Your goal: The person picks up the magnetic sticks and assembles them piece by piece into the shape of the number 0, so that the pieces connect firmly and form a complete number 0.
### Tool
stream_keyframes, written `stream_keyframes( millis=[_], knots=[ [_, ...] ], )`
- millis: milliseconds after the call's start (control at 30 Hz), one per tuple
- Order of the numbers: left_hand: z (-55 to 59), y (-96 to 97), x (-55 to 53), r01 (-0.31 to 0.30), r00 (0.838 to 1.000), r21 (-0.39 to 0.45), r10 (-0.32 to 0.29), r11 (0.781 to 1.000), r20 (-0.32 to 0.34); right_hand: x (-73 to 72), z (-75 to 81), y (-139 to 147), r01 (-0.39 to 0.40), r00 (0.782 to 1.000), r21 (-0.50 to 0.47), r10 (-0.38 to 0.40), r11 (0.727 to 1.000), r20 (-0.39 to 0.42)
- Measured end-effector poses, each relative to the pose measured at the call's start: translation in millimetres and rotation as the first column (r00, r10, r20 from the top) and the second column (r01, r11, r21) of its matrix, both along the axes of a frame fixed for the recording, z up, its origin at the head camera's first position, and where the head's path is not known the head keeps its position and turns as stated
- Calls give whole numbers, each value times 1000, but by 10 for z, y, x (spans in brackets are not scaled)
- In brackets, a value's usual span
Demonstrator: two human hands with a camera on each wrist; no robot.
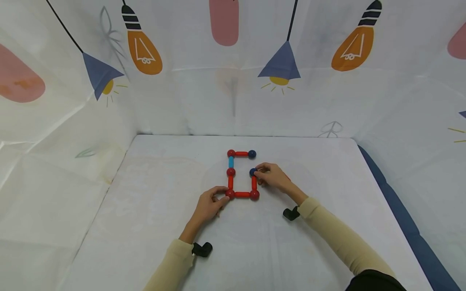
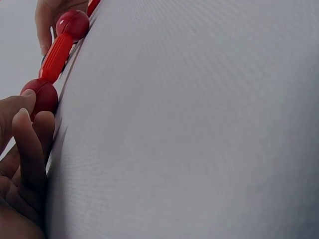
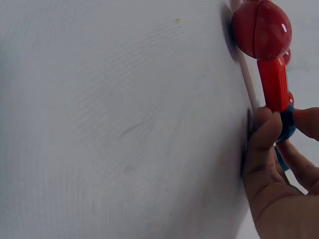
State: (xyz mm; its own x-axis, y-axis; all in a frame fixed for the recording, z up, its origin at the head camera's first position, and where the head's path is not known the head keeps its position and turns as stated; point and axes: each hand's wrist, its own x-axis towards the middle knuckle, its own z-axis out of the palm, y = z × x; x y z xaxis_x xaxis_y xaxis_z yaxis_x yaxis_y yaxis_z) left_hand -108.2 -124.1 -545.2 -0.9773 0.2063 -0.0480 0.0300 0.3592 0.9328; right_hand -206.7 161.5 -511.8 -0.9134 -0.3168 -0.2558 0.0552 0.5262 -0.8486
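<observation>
On the white table lies a joined figure of balls and rods. My left hand [image 1: 210,205] grips the red ball [image 2: 44,94] at its near left corner between thumb and fingers. The right hand [image 1: 273,176] pinches a dark blue ball [image 3: 287,124] at the top of the right side's red rod [image 3: 273,85]. A red rod [image 1: 242,195] joins the two near corner balls, the right one a red ball [image 1: 254,195]. Up the left side run a red rod [image 1: 230,182], a red ball [image 1: 231,171] and a light blue rod [image 1: 231,162].
At the far end a red ball [image 1: 231,153], a red rod [image 1: 241,154] and a dark blue ball [image 1: 252,154] form the top arm. A gap separates the two dark blue balls. A printed white curtain [image 1: 204,101] stands behind the table [image 1: 145,226].
</observation>
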Motion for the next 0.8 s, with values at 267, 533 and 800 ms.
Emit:
stream_keyframes(
  millis=[267,533,800],
  knots=[
    [-15,-16,-4,7,1000,-4,-7,1000,-12,55,121,102,26,992,75,-17,997,-122],
    [6,-12,2,4,1000,1,-4,1000,-18,92,181,327,26,953,153,22,988,-303],
    [-2,-9,0,20,1000,-6,-20,1000,-14,180,219,624,58,925,244,40,968,-378]
  ],
)
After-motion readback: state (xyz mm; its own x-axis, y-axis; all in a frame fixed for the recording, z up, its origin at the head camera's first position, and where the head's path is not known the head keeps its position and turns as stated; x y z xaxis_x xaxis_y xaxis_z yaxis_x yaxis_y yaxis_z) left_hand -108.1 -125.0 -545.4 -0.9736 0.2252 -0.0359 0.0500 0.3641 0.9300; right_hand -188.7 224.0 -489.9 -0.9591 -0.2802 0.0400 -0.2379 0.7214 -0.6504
